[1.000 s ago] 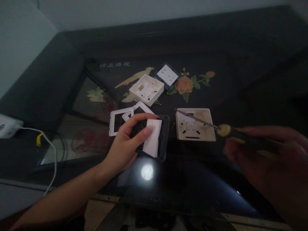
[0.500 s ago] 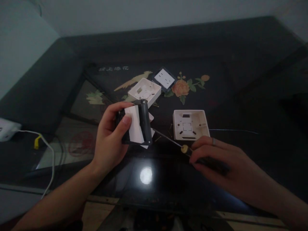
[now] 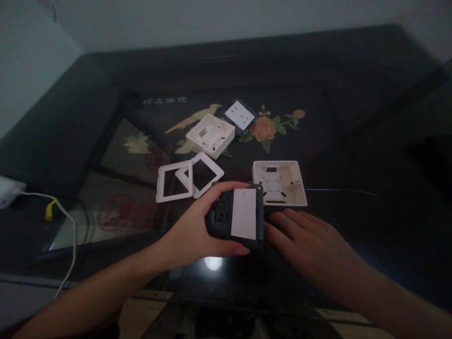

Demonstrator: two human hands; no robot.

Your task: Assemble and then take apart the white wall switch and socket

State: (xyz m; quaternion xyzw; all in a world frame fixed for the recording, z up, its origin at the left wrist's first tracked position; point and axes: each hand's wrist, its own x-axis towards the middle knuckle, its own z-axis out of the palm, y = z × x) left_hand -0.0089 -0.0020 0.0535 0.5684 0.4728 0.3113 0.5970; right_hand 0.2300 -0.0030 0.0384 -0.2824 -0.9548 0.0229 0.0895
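A black switch insert (image 3: 243, 214) with a white face sits in my left hand (image 3: 192, 235), gripped between the thumb at its near edge and the fingers at its far edge. Just beyond its right side, my right hand (image 3: 310, 240) is low over the table, fingers bent together and tips partly hidden. I cannot make out what, if anything, those fingers hold, and the screwdriver does not show. Close above the right hand lies a white mounting box (image 3: 300, 188), open side up. Two white cover frames (image 3: 192, 176) overlap left of the insert.
Farther back, a second white mounting box (image 3: 229, 136) lies beside a black socket insert (image 3: 242, 115) with a white face. A white power strip (image 3: 10, 190) with a cable (image 3: 75, 240) is at the left edge. The dark table (image 3: 353, 141) is glossy.
My left hand has moved right with the switch insert and turned it, uncovering the cover frames. The screwdriver that was in my right hand has gone from sight; that hand has moved slightly left.
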